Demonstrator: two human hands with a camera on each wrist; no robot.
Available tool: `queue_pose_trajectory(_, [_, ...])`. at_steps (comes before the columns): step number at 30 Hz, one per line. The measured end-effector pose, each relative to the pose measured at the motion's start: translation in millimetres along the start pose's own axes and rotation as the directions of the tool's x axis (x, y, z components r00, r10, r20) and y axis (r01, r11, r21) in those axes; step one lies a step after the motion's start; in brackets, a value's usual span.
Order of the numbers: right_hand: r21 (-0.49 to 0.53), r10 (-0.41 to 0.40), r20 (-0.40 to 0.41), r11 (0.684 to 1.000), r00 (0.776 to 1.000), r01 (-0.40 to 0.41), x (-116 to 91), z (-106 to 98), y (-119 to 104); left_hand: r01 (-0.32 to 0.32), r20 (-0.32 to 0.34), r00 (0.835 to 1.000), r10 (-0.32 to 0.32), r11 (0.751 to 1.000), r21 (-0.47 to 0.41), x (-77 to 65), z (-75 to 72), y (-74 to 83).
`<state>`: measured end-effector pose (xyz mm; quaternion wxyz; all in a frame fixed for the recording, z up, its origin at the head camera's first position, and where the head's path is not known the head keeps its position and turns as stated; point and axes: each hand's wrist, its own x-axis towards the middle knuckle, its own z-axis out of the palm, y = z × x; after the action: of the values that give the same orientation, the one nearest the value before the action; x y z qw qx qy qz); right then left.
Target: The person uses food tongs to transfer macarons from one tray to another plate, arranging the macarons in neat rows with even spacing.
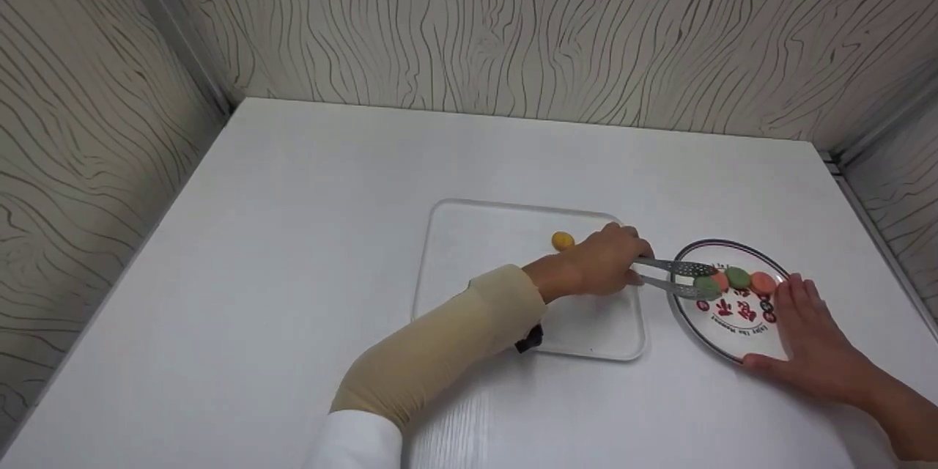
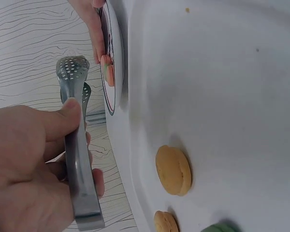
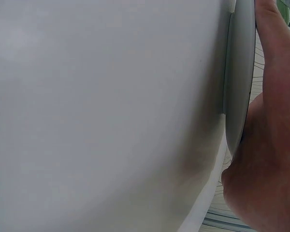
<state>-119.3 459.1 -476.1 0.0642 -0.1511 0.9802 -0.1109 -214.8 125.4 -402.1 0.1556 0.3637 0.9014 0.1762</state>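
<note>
Here, the left hand (image 1: 607,261) grips metal tongs (image 2: 77,162) over the plate (image 1: 707,331); the right hand (image 1: 821,350) touches its right edge, fingers straight; table (image 1: 278,256) stretches wide at frame left.

Metal tongs (image 2: 77,164), perforated tips, gripped in left hand (image 1: 602,260), reaching out over plate; tips at green macaron (image 1: 707,288), can't tell whether pinched. White plate (image 1: 705,324), dark rim, red and black lettering, just beyond left hand, edge touched by right hand (image 1: 817,344). Near right fingertips: pink macaron (image 1: 763,283). Between hands: second green macaron (image 1: 739,278), another pink one beside tips. Pale round-cornered tray (image 1: 469,242) beneath left hand, yellow macarons (image 2: 173,170) lying near wrist, third green macaron (image 2: 220,228) partly visible.
</note>
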Motion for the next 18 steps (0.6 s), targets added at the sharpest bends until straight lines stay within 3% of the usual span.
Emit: queue_pose_trajectory(18, [-0.001,-0.010,-0.003,1.000,1.000,0.010,-1.2,-2.8,-2.3,0.018,0.016,1.000,-0.019,0.999,0.048,15.2,3.5,18.2])
